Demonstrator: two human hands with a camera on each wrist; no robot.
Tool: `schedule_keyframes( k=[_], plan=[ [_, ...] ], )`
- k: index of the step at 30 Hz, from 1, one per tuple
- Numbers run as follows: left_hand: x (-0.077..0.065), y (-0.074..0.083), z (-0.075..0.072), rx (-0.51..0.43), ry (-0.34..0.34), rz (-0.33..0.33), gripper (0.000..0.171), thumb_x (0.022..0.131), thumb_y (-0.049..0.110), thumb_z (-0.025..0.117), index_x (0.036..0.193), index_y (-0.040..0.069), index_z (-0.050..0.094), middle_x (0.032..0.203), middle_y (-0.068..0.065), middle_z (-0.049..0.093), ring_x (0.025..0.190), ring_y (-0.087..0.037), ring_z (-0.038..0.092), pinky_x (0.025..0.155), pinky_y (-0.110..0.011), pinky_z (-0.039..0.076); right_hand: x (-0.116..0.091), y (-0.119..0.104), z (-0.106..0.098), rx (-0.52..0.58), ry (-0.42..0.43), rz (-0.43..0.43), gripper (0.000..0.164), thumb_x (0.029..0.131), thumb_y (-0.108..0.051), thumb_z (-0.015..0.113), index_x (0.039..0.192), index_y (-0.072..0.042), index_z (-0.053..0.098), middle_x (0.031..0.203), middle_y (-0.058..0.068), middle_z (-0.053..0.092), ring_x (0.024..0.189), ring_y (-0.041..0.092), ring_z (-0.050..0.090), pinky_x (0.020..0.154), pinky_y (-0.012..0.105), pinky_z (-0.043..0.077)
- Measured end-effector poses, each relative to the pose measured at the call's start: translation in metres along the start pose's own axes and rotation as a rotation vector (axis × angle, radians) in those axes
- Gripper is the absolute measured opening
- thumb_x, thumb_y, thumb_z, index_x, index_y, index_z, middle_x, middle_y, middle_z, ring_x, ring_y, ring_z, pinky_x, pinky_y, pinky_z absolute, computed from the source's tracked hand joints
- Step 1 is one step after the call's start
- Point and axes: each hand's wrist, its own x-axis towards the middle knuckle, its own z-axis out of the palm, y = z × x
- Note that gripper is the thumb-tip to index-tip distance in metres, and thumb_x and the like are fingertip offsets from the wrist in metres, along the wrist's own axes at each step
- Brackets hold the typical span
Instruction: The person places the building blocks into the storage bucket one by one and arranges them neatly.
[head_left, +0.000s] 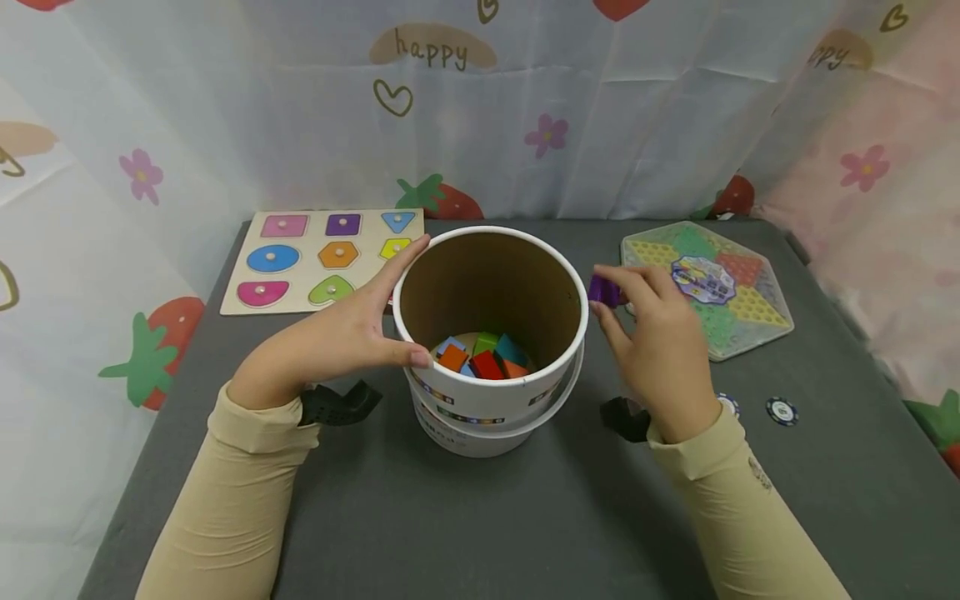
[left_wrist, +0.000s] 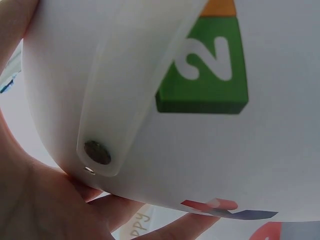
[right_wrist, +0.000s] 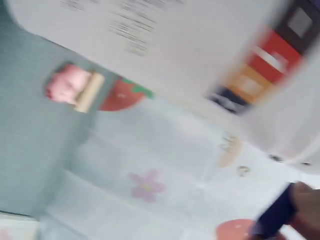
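A white bucket (head_left: pixel 491 417) stands upright on the grey table, with several coloured wooden blocks (head_left: pixel 487 364) lying on its bottom. My left hand (head_left: pixel 352 333) grips its left side near the rim, thumb at the front and fingers round the back. In the left wrist view the bucket's wall (left_wrist: pixel 200 160) fills most of the picture, with a strap and a printed green block. Just outside the right rim, my right hand (head_left: pixel 660 342) pinches a small purple block (head_left: pixel 604 291) between thumb and fingers. That block (right_wrist: pixel 275 212) looks dark and blurred in the right wrist view.
A wooden shape puzzle board (head_left: pixel 300 225) lies at the back left. At the back right is a hexagonal board-game case (head_left: pixel 742 308). A poker chip (head_left: pixel 782 411) lies on the right of the table. A small pink object (right_wrist: pixel 67 84) shows beyond the bucket. Patterned cloth hangs behind.
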Motion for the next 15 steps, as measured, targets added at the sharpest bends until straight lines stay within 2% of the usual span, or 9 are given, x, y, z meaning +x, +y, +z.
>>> schedule_keyframes(
  k=[3,6,8,10,15],
  plan=[
    [0.0,-0.001,0.0,0.0,0.001,-0.003,0.105,0.075,0.045,0.078,0.149,0.047,0.003,0.151,0.004,0.021,0.13,-0.026,0.035,0.085,-0.042,0.052,0.017,-0.017,-0.011,0.052,0.117,-0.058,0.039,0.082,-0.012,0.075,0.12,-0.009,0.066,0.112,0.012,0.058,0.085,0.021,0.058,0.066,0.036,0.047],
    [0.0,-0.001,0.0,0.0,-0.001,-0.002,0.105,0.075,0.046,0.078,0.149,0.047,0.004,0.151,0.003,0.022,0.129,-0.027,0.037,0.085,-0.042,0.052,0.03,-0.035,-0.02,0.09,0.115,-0.123,0.038,0.081,-0.01,0.076,0.118,-0.008,0.067,0.112,0.011,0.056,0.089,0.021,0.056,0.073,0.035,0.048],
    [0.0,-0.001,0.0,0.003,-0.006,0.003,0.105,0.075,0.047,0.077,0.149,0.047,0.003,0.151,0.003,0.022,0.129,-0.027,0.037,0.086,-0.042,0.051,0.037,-0.047,-0.024,0.112,0.057,-0.167,0.037,0.08,-0.009,0.076,0.116,-0.008,0.068,0.112,0.011,0.055,0.093,0.021,0.057,0.078,0.036,0.05],
    [0.0,-0.002,-0.001,0.007,-0.009,0.01,0.105,0.075,0.049,0.077,0.149,0.047,0.003,0.151,0.003,0.022,0.13,-0.026,0.036,0.088,-0.043,0.05,0.041,-0.058,-0.025,0.127,-0.037,-0.212,0.036,0.079,-0.008,0.077,0.114,-0.008,0.069,0.113,0.011,0.053,0.096,0.02,0.057,0.08,0.037,0.051],
    [0.001,-0.003,-0.002,0.019,-0.015,0.022,0.105,0.074,0.054,0.075,0.149,0.047,0.002,0.152,0.005,0.02,0.131,-0.024,0.036,0.093,-0.045,0.046,0.048,-0.078,-0.02,0.153,-0.275,-0.284,0.027,0.08,-0.01,0.077,0.107,-0.012,0.07,0.107,0.004,0.055,0.09,0.016,0.058,0.073,0.03,0.052]
  ],
)
